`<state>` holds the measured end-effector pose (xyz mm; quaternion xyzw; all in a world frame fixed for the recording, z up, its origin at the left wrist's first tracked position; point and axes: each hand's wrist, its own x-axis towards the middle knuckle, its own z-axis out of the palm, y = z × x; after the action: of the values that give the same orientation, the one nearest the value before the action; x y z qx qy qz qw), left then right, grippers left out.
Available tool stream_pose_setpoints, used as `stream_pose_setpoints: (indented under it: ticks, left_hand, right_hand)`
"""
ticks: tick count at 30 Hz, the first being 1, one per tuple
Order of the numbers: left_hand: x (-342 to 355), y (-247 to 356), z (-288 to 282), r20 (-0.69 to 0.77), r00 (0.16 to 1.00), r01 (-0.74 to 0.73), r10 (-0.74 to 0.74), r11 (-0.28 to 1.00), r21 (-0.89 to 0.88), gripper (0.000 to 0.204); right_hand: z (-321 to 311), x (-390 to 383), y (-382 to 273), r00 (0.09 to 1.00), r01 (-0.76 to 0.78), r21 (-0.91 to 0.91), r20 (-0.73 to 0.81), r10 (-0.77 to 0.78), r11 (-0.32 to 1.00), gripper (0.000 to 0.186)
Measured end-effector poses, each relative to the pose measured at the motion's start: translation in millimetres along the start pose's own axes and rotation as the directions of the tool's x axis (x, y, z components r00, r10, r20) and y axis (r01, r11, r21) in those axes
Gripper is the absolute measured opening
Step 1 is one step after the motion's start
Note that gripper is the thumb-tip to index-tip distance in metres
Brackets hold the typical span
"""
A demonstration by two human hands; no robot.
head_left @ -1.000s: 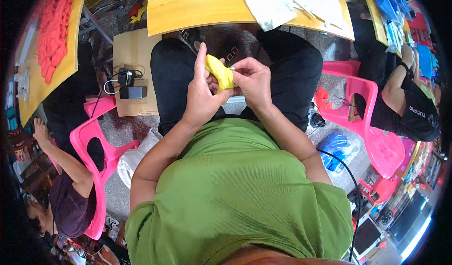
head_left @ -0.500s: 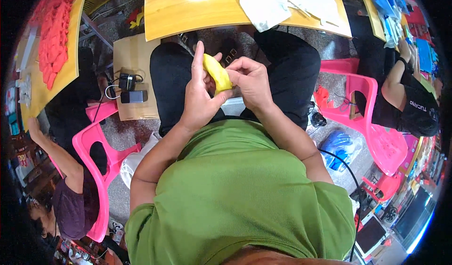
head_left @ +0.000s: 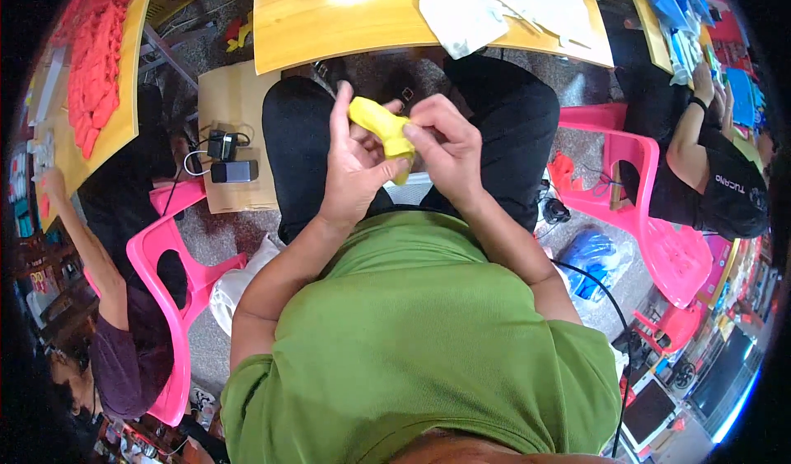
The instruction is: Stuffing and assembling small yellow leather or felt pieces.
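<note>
We hold one yellow piece (head_left: pixel 383 126) above our lap, left hand (head_left: pixel 353 163) and right hand (head_left: pixel 441 147) pinching it, wooden table (head_left: pixel 305 27) at twelve o'clock, mid-handling, steady fingertip control seemingly needed.

- A yellow wooden table (head_left: pixel 305 27) at the top, with white cloth (head_left: pixel 461 7) lying on it.
- A pink plastic chair (head_left: pixel 651 217) on the right, beside a seated person in black (head_left: pixel 709 175).
- Another pink chair (head_left: pixel 169 299) on the left, with a person in a dark purple top (head_left: pixel 124 357) leaning over a table of red pieces (head_left: pixel 95 68).
- A cardboard sheet (head_left: pixel 231 110) on the floor carrying a black charger and grey power bank (head_left: pixel 233 171).
- A blue plastic bag (head_left: pixel 589 254) on the floor.
</note>
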<state>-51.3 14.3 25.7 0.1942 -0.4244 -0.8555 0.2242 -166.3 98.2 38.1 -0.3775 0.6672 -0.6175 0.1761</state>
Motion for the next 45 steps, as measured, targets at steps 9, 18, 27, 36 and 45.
stream_pose_setpoints:
  ticks: [9, 18, 27, 36, 45]
  left_hand:
    - [-0.9, 2.8, -5.6, 0.072, 0.987, 0.156, -0.145, 0.968, -0.198, 0.032]
    - [-6.1, 5.6, -8.5, 0.037, 0.998, 0.057, -0.051, 0.979, -0.197, 0.021]
    - [-7.7, 9.8, -15.9, 0.040, 0.985, 0.171, -0.166, 0.962, -0.214, 0.050]
    - [-3.5, 16.0, -19.3, 0.013, 0.999, 0.039, -0.039, 0.999, -0.008, 0.021]
    - [-0.9, 24.8, -11.1, -0.089, 0.991, 0.100, -0.097, 0.994, 0.039, 0.017]
  right_hand:
    - [-3.6, -12.4, -10.2, 0.963, 0.263, -0.208, 0.119, -0.243, 0.942, 0.012]
    - [-1.9, -17.3, -14.2, 0.997, 0.039, -0.048, 0.076, -0.035, 0.998, 0.023]
    - [1.2, -19.3, -5.0, 0.964, -0.267, 0.296, 0.091, 0.252, 0.917, 0.013]
    - [4.0, -20.4, -10.6, 0.946, -0.320, 0.317, 0.156, 0.284, 0.893, 0.009]
    - [5.3, -19.2, -3.7, 0.959, -0.281, 0.369, 0.135, 0.248, 0.886, 0.007]
